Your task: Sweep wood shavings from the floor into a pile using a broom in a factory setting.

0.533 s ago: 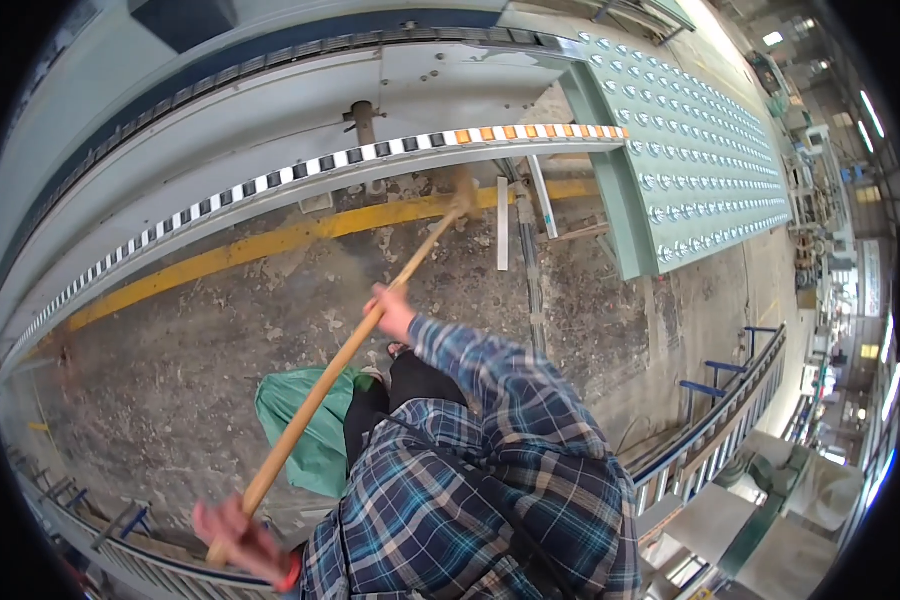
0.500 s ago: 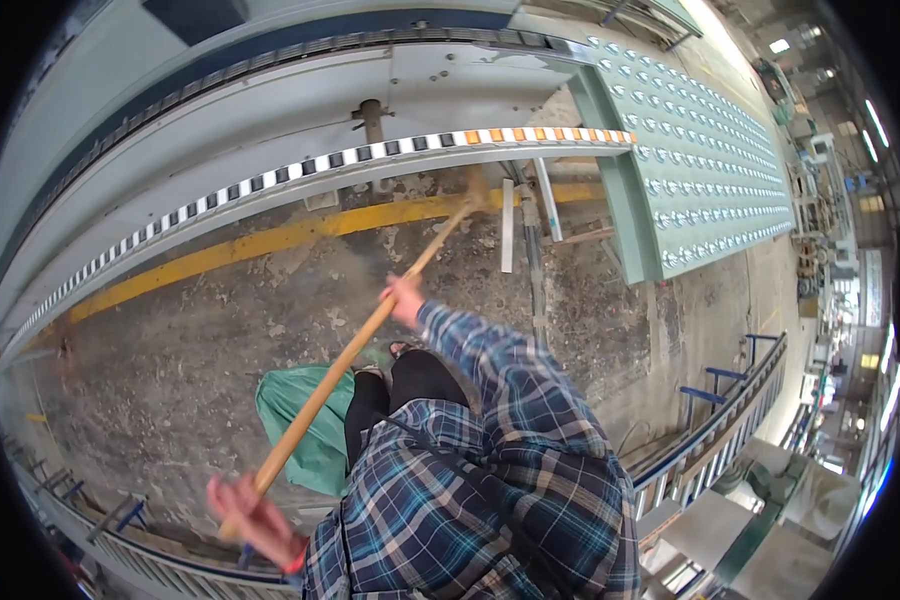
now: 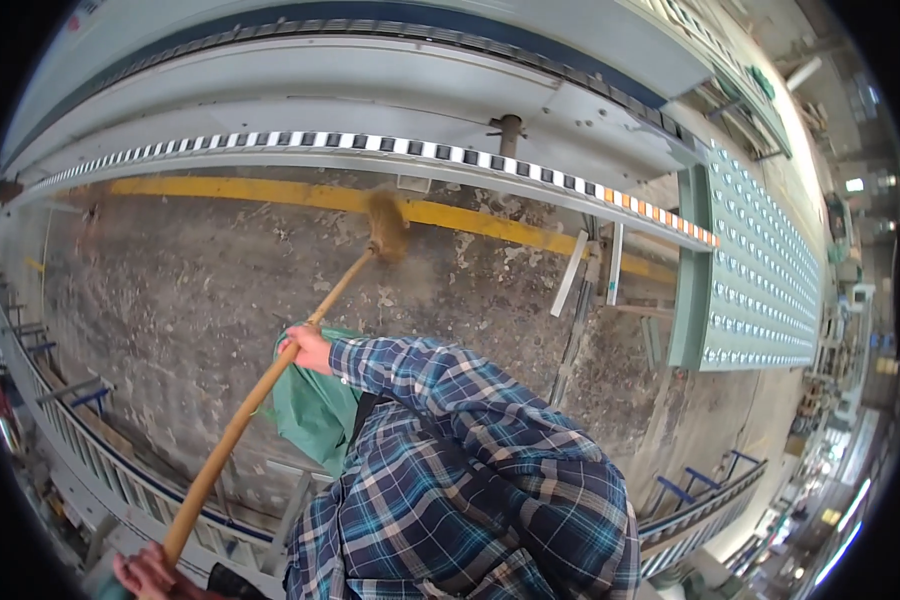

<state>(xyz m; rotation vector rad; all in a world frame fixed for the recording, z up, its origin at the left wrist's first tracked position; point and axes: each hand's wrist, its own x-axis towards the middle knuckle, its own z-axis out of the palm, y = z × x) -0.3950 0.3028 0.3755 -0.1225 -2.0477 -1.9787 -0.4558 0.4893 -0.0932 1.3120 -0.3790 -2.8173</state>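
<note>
I hold a broom with a long wooden handle [image 3: 250, 405]. My right hand [image 3: 308, 350], at the end of a plaid sleeve, grips the handle about halfway along. My left hand [image 3: 145, 575] grips its upper end at the bottom left edge of the picture. The straw broom head [image 3: 386, 224] is blurred and rests on the dusty concrete floor beside a yellow floor line [image 3: 270, 195]. A green bag-like thing [image 3: 315, 415] lies on the floor just below my right hand, partly hidden by my body.
A long conveyor with a black-and-white striped edge [image 3: 370, 143] runs across the far side. A pale green ball-transfer table [image 3: 760, 280] stands at the right. Loose metal strips [image 3: 570, 275] lie on the floor. A roller rail [image 3: 100, 450] runs along the near left.
The broom head has swept left along the yellow line, and my view has swung left with it. Both hands keep their grip on the handle.
</note>
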